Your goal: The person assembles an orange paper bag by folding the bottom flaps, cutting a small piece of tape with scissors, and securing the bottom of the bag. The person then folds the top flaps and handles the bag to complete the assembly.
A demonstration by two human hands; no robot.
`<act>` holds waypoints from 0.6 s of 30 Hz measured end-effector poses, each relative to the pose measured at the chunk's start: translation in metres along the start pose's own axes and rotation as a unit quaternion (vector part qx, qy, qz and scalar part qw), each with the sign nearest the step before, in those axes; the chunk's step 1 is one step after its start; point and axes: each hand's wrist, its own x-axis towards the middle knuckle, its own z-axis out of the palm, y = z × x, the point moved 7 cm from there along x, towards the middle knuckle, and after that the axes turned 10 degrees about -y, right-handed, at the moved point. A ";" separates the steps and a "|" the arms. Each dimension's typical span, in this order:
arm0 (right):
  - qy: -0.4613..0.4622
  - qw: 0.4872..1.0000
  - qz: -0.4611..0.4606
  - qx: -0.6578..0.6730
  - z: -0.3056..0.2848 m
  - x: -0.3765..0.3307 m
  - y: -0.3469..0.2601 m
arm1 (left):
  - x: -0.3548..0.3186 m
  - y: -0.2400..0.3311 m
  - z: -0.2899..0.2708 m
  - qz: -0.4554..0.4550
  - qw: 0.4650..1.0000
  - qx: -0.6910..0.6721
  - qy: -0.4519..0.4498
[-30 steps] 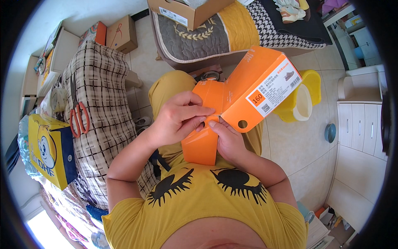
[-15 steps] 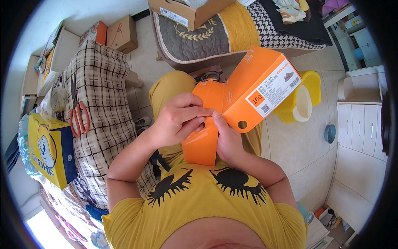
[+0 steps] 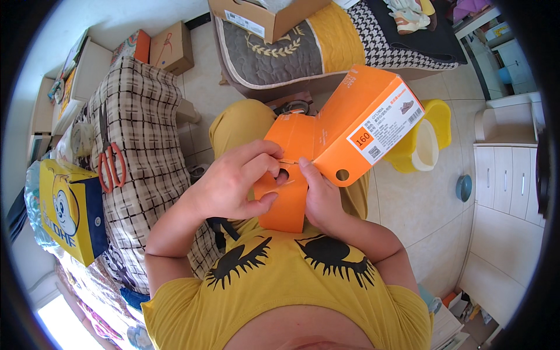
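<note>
An orange cardboard shoe box (image 3: 350, 119) is tilted over my lap, partly unfolded at the near left, with a white label on its right end panel. My right hand (image 3: 321, 195) grips the near edge, its thumb up along the fold. On the left, my left hand (image 3: 242, 181) has its thumb and fingers apart over an orange panel (image 3: 283, 207) with a round hole. Its fingertips lie by the fold and the hole. A second round hole shows in the end panel. The underside of the box is hidden.
Red-handled scissors (image 3: 111, 163) lie on a checked cloth (image 3: 149, 125) at left, beside a yellow and blue box (image 3: 73, 213). A brown carton (image 3: 271, 20) rests on the padded bed (image 3: 268, 58) ahead. To the right are a yellow plastic seat (image 3: 437, 119) and white drawers (image 3: 504, 181).
My left hand has drawn back left from the fold near my right thumb, and its fingers have spread apart. The right hand and the box have barely moved.
</note>
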 end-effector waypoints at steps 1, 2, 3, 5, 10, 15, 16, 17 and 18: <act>0.002 1.000 0.003 0.005 0.000 0.000 0.001 | 0.000 0.002 0.000 0.010 1.000 0.019 0.002; 0.003 1.000 0.007 0.010 0.000 0.000 0.001 | 0.000 0.003 -0.001 0.020 0.999 0.039 0.004; 0.000 1.000 0.005 0.016 0.000 0.000 0.001 | -0.001 0.003 -0.001 0.019 0.999 0.044 0.009; -0.007 1.000 0.001 0.026 0.000 0.001 0.001 | -0.003 0.001 0.001 0.016 0.998 0.054 0.018; -0.010 0.999 0.028 0.019 -0.005 0.001 0.006 | -0.003 -0.002 -0.001 -0.002 1.000 0.015 0.012; -0.028 0.996 0.037 0.071 0.004 0.001 0.001 | -0.001 -0.009 -0.002 -0.028 0.999 -0.034 -0.003; -0.017 0.996 0.038 0.077 0.003 0.002 0.002 | 0.000 -0.010 -0.002 -0.035 0.998 -0.042 -0.007; -0.005 0.996 0.039 0.083 0.001 0.002 0.003 | 0.001 -0.010 -0.002 -0.042 0.998 -0.049 -0.011; -0.007 0.995 0.041 0.089 0.000 0.003 0.005 | 0.001 -0.010 -0.002 -0.041 0.998 -0.055 -0.011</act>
